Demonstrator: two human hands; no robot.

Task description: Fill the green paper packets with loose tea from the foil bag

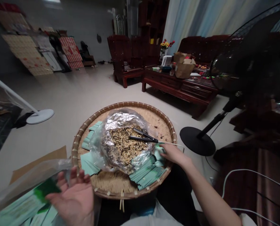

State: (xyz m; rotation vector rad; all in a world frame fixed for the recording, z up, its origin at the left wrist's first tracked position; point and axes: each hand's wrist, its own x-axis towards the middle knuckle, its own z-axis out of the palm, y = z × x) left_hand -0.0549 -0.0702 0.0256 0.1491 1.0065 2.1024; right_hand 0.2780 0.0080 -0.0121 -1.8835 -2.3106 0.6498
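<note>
My left hand (75, 196) is palm up with its fingers apart, beside a dark green packet (47, 190) that lies over a pile of pale green packets (17, 207) in clear plastic. My right hand (173, 153) is at the right rim of a round bamboo tray (126, 185), its fingers curled on pale green packets (160, 155). Just above them rests a black hair straightener (143, 138) with a white cord, its arms parted. Under it, an open clear plastic bag (97, 157) holds a heap of mixed grainy dry stuff (126, 146), light and dark.
More pale green packets (147, 174) lie fanned along the tray. A black standing fan (197, 141) is at the right, a white round stand base (40, 116) at the left. Beyond are a dark wooden table (175, 84) with a paper bag (184, 67), a wooden chair (123, 56) and stacked boxes (28, 55).
</note>
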